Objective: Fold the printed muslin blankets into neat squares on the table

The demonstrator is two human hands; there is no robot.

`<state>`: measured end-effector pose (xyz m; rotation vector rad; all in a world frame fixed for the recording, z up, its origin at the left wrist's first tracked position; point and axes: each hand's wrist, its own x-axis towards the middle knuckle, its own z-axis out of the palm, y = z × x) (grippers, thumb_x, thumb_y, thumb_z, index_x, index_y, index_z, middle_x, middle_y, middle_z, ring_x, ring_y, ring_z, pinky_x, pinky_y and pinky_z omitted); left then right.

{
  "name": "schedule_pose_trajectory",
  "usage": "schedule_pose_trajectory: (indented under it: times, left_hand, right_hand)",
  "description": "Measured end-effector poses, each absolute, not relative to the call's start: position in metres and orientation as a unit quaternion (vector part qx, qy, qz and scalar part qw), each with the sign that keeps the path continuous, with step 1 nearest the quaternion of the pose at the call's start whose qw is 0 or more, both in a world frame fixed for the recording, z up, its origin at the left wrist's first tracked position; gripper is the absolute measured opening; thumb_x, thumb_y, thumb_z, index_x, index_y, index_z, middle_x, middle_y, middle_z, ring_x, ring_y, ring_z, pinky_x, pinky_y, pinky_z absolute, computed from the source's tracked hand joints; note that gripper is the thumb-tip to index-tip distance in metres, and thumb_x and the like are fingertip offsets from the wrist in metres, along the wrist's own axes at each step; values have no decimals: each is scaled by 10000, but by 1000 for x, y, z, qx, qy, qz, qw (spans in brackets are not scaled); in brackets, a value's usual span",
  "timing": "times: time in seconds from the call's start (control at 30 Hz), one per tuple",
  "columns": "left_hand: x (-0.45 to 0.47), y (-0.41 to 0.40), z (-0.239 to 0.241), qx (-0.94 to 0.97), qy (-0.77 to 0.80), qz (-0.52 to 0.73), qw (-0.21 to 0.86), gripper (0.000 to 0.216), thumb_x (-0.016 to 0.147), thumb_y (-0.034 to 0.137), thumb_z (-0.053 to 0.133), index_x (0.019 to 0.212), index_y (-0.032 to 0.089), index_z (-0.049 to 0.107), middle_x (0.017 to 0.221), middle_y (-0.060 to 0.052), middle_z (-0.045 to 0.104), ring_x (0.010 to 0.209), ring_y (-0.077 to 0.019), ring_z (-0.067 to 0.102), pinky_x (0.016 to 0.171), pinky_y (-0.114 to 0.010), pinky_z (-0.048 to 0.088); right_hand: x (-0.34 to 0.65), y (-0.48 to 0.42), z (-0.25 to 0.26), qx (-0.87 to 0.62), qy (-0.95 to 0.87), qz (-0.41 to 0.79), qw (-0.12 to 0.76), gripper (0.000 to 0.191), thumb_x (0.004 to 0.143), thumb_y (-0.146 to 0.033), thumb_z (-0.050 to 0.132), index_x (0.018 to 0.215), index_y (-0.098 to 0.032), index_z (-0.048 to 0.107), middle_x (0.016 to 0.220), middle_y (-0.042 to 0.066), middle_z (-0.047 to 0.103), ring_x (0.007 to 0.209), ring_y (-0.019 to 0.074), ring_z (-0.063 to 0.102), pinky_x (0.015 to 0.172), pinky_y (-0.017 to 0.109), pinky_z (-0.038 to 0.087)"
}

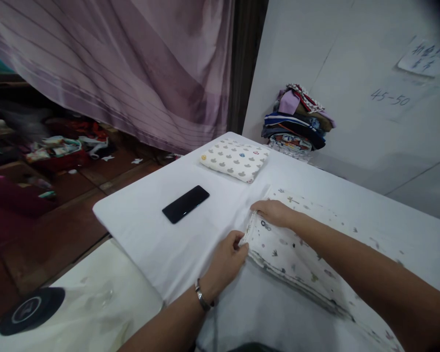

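A white cloth with small printed figures lies folded in layers on the white-covered table, stretching toward the lower right. My left hand, with a metal bracelet at the wrist, pinches its near left corner between thumb and fingers. At the far left corner of the same cloth, my right hand has its fingers closed over the edge. Left of the hands a black phone rests flat. Farther back is a folded white cloth with grey prints.
Folded clothes are stacked beyond the table's far edge, against the wall. A pink curtain hangs behind. At lower left, a dark round object sits on a pale surface. The table ends at a rounded left corner.
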<state>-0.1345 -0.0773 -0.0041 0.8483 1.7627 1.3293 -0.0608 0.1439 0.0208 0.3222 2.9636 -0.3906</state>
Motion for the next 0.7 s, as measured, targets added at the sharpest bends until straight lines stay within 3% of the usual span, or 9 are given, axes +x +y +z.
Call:
schedule_pose_trajectory:
  times: [0.13, 0.3, 0.43, 0.7]
  left_hand:
    - [-135, -78, -4, 341, 689, 519, 375, 189, 758, 300, 525, 902, 200, 593, 766, -13, 618, 652, -139, 539, 597, -234, 415]
    - [-134, -77, 0, 337, 690, 515, 382, 225, 764, 282, 508, 954, 200, 598, 735, -8, 617, 611, -135, 527, 574, -232, 402]
    - [-134, -77, 6, 377, 676, 506, 381, 284, 772, 238, 471, 1024, 227, 603, 715, 8, 612, 571, -128, 508, 561, -232, 390]
    - [-135, -76, 3, 409, 686, 500, 335, 303, 755, 210, 461, 992, 234, 649, 820, -24, 625, 655, -150, 529, 590, -241, 399]
  right_hand:
    - [-64, 140, 27, 49, 985, -144, 82, 451, 797, -88, 396, 1189, -258, 541, 1237, 19, 541, 1112, 193, 502, 899, 322, 397]
    - [-62, 140, 37, 7, 988, -141, 66, 358, 796, -95, 408, 1055, -235, 611, 1086, 47, 580, 871, 175, 580, 732, 289, 438]
    - [-50, 142, 39, 13, 991, -128, 49, 291, 812, -132, 419, 1008, -222, 615, 1009, 53, 571, 792, 156, 570, 681, 268, 431]
    - [-44, 169, 40, 31, 992, -100, 65, 284, 798, -117, 421, 990, -241, 590, 1141, 27, 550, 928, 163, 553, 716, 263, 426]
